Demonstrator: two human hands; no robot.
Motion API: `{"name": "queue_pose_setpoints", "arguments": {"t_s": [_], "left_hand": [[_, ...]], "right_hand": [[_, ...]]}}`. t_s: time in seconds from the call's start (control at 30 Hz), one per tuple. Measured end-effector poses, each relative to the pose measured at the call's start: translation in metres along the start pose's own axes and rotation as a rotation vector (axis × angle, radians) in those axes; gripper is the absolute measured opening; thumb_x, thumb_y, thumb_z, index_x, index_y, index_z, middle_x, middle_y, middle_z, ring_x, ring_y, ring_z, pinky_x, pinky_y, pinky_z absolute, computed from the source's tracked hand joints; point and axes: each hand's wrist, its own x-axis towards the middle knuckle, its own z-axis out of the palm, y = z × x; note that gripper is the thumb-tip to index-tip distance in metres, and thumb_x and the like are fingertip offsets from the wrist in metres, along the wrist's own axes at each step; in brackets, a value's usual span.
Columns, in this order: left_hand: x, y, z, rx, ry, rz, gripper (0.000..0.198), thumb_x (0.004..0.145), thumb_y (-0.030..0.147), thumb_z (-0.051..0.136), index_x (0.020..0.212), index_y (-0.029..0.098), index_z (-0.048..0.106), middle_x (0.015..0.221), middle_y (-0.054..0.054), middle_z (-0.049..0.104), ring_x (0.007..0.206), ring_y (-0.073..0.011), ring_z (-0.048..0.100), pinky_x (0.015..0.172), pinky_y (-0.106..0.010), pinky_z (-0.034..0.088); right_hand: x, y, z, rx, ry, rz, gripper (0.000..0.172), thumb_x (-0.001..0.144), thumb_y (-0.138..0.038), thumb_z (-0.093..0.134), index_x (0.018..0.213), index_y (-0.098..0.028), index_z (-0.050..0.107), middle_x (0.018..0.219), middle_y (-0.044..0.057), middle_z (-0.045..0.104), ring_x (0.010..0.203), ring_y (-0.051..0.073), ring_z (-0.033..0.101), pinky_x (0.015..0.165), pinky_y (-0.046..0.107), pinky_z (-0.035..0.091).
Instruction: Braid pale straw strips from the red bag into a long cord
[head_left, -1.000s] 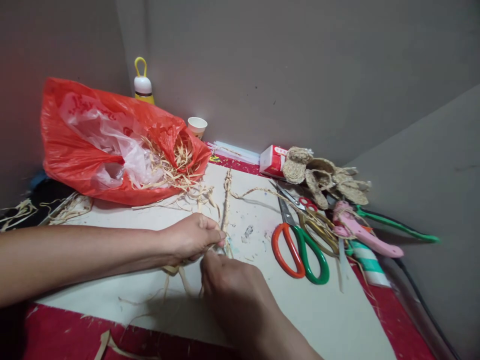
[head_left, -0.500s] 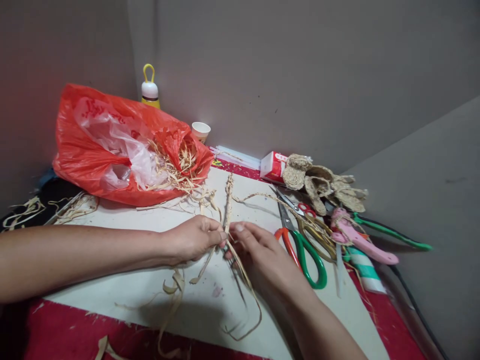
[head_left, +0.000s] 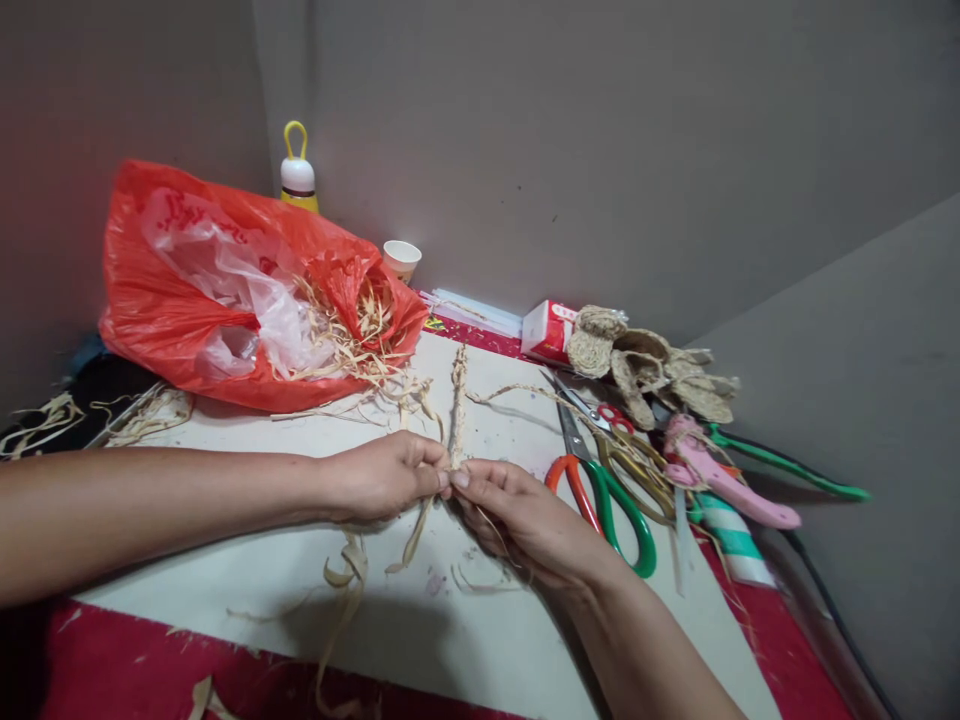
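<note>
A narrow braid of pale dried plant strips [head_left: 458, 405] points away from me over the white board [head_left: 480, 650]. My left hand [head_left: 401, 474] pinches its near end between thumb and fingertips. Close against it, my right hand [head_left: 517, 505] has its thumb and fingers pressed together on the loose strips at that same end. One strip hangs below my left fingers, and thin ends trail under my right hand. The exact crossing of the strips is hidden by my fingertips. A twisted cord [head_left: 517, 390] runs off to the right.
A red plastic bag [head_left: 172, 290] spills dried strips at the back left, near a paper cup [head_left: 402, 258] and a bottle [head_left: 298, 178]. On the right lie green-and-orange-handled scissors [head_left: 630, 520], a pink tool [head_left: 720, 480], woven pieces [head_left: 637, 365] and a tissue pack [head_left: 547, 332].
My right hand has moved left and closed up against my left hand at the braid's near end. The long strip that looped down towards me is now mostly gathered under my right hand.
</note>
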Motion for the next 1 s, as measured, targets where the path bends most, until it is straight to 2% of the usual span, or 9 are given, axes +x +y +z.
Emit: {"name": "queue_pose_setpoints", "arguments": {"t_s": [0.13,0.2,0.33,0.5,0.73,0.87,1.0], "left_hand": [[0.002,0.000,-0.001,-0.019,-0.048,0.030,0.018,0.084,0.022,0.047,0.067,0.016,0.047,0.036,0.012,0.031,0.031,-0.0027,0.018,0.038,-0.020,0.012],[0.002,0.001,-0.002,-0.021,-0.061,0.028,0.020,0.085,0.021,0.046,0.066,0.015,0.047,0.036,0.012,0.030,0.031,-0.0022,0.017,0.038,-0.020,0.012],[0.002,0.002,-0.003,-0.033,0.005,0.002,0.019,0.085,0.019,0.048,0.066,0.016,0.045,0.035,0.013,0.030,0.030,-0.0018,0.018,0.038,-0.019,0.013],[0.003,0.001,-0.002,-0.010,-0.014,0.014,0.016,0.086,0.019,0.046,0.070,0.014,0.048,0.038,0.012,0.030,0.034,-0.0023,0.018,0.037,-0.019,0.012],[0.003,0.000,-0.007,0.028,-0.070,-0.019,0.023,0.080,0.038,0.056,0.073,0.017,0.049,0.039,0.012,0.027,0.034,-0.0037,0.017,0.035,-0.019,0.010],[0.005,0.003,-0.015,0.066,-0.142,-0.062,0.024,0.082,0.040,0.052,0.076,0.018,0.051,0.044,0.011,0.028,0.036,-0.0050,0.020,0.035,-0.020,0.015],[0.003,0.009,-0.025,0.353,-0.083,-0.004,0.025,0.085,0.036,0.047,0.074,0.015,0.055,0.049,0.008,0.032,0.043,-0.0057,0.024,0.041,-0.020,0.019]], "right_hand": [[-0.002,-0.001,-0.003,-0.024,-0.094,-0.009,0.029,0.083,-0.042,0.059,0.072,-0.016,0.051,0.053,-0.004,0.052,0.038,0.004,0.037,0.037,0.017,0.024],[-0.004,-0.003,-0.004,-0.035,-0.102,0.010,0.027,0.084,-0.040,0.058,0.077,-0.015,0.054,0.057,-0.002,0.055,0.037,0.004,0.038,0.035,0.016,0.024],[-0.006,-0.006,-0.001,-0.006,-0.028,0.044,0.027,0.080,-0.040,0.063,0.075,-0.017,0.050,0.048,-0.009,0.039,0.036,0.002,0.020,0.032,0.015,0.012],[-0.004,-0.006,0.001,0.011,-0.049,0.043,0.031,0.083,-0.044,0.058,0.071,-0.018,0.047,0.042,-0.012,0.026,0.035,0.003,0.012,0.032,0.017,0.009],[0.000,-0.003,-0.001,0.124,-0.049,0.032,0.031,0.077,-0.041,0.065,0.068,-0.018,0.048,0.041,-0.013,0.024,0.034,0.002,0.012,0.030,0.016,0.009],[0.000,-0.001,-0.002,0.153,-0.004,0.034,0.030,0.076,-0.039,0.066,0.065,-0.018,0.048,0.041,-0.013,0.024,0.034,0.002,0.012,0.030,0.015,0.009],[0.000,0.000,-0.001,0.150,0.018,0.034,0.040,0.076,-0.038,0.066,0.056,-0.020,0.036,0.040,-0.012,0.024,0.034,0.002,0.013,0.030,0.015,0.009]]}}
